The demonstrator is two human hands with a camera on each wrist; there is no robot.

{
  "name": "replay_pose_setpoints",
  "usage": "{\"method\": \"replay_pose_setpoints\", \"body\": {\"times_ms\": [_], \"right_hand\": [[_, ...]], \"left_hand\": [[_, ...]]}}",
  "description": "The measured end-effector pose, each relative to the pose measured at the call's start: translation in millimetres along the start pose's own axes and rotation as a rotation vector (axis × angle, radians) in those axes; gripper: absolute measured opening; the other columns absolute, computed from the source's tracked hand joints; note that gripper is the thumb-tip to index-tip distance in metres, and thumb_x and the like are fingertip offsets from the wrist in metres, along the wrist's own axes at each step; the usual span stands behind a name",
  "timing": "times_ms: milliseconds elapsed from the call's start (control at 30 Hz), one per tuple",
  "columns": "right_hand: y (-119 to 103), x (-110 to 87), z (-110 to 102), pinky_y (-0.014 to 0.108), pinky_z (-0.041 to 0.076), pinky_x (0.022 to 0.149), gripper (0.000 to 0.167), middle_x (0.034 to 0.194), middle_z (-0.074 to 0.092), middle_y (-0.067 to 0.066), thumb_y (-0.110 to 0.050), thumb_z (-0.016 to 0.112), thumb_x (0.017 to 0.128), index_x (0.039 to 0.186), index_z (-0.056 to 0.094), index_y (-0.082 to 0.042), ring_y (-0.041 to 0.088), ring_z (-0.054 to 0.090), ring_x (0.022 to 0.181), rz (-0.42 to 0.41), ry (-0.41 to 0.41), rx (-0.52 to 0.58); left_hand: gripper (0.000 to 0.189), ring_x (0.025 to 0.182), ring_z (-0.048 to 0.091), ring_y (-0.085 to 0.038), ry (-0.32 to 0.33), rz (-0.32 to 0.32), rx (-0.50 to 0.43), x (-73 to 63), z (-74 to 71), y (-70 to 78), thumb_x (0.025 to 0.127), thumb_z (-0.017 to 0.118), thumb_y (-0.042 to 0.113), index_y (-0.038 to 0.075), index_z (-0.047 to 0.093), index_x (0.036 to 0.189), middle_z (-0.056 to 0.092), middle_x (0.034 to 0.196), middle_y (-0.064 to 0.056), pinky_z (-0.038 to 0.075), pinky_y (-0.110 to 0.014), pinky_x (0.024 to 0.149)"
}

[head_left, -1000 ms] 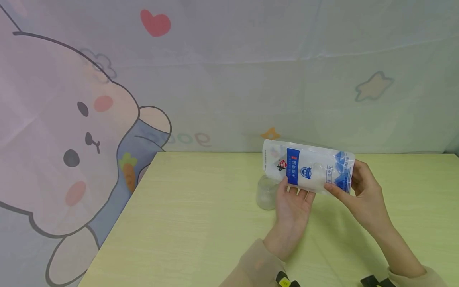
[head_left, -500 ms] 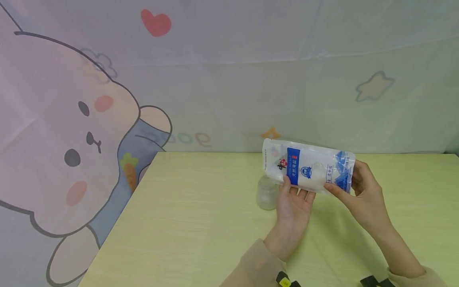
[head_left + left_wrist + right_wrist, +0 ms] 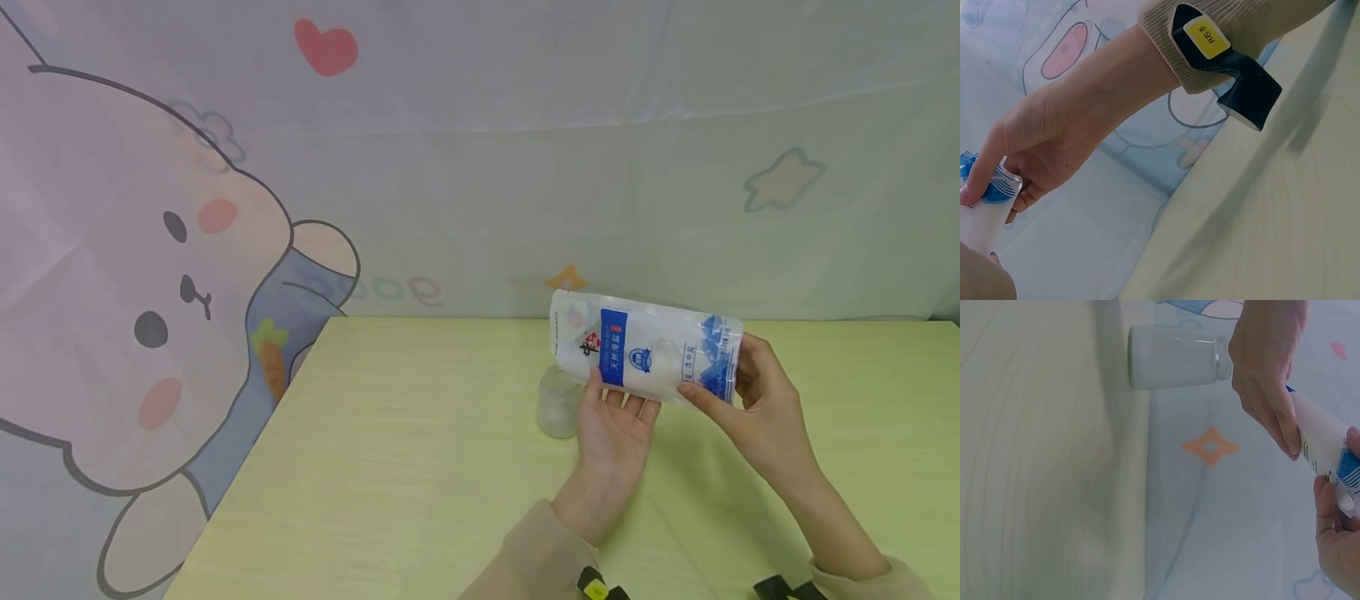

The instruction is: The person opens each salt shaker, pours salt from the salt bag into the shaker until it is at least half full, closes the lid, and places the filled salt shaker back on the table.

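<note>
A white and blue bag of salt [image 3: 660, 354] is held up above the table, lying nearly level with its front turned toward the head camera. My left hand [image 3: 613, 450] holds its lower edge near the left part, thumb in front and fingers behind. At the bag's right end, my right hand [image 3: 776, 425] grips it between the thumb and the fingers behind. Just left of my left hand a clear glass jar [image 3: 557, 408] stands upright; the bag's left corner covers its top in the head view. The right wrist view shows the jar [image 3: 1175, 359] whole, apart from the bag [image 3: 1319, 422].
The pale yellow table [image 3: 390, 433] reaches back to a patterned curtain [image 3: 480, 167], printed with a cartoon animal on the left. Dark wrist straps [image 3: 1200, 40] sit over the sleeves.
</note>
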State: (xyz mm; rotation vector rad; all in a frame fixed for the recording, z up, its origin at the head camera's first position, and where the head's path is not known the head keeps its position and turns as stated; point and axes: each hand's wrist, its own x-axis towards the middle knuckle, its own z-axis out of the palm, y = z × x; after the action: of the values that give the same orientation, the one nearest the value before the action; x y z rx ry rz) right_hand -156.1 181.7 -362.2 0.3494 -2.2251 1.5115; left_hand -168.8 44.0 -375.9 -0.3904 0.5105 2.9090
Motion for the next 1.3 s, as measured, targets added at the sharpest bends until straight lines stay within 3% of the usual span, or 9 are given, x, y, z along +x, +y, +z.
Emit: {"method": "replay_pose_setpoints", "body": {"times_ms": [600, 1300], "right_hand": [[-1.8, 1.4, -0.7, 0.005, 0.049, 0.08, 0.07, 0.114, 0.06, -0.022, 0.012, 0.071, 0.077, 0.138, 0.043, -0.008, -0.001, 0.06, 0.093, -0.013, 0.003, 0.009], [-2.1, 4.5, -0.9, 0.006, 0.049, 0.079, 0.071, 0.114, 0.061, -0.02, 0.014, 0.07, 0.077, 0.138, 0.043, -0.008, 0.0, 0.059, 0.094, -0.012, -0.001, 0.034]], "left_hand": [[0.056, 0.133, 0.048, -0.029, -0.013, 0.002, 0.03, -1.3, 1.1, 0.0, 0.101, 0.041, 0.042, 0.004, 0.035, 0.143, 0.053, 0.138, -0.014, 0.043, -0.036, 0.11], [0.049, 0.124, 0.056, -0.027, 0.021, 0.03, 0.007, 1.9, 4.2, -1.4, 0.101, 0.04, 0.038, 0.007, 0.04, 0.139, 0.058, 0.132, -0.013, 0.046, -0.04, 0.107]]}}
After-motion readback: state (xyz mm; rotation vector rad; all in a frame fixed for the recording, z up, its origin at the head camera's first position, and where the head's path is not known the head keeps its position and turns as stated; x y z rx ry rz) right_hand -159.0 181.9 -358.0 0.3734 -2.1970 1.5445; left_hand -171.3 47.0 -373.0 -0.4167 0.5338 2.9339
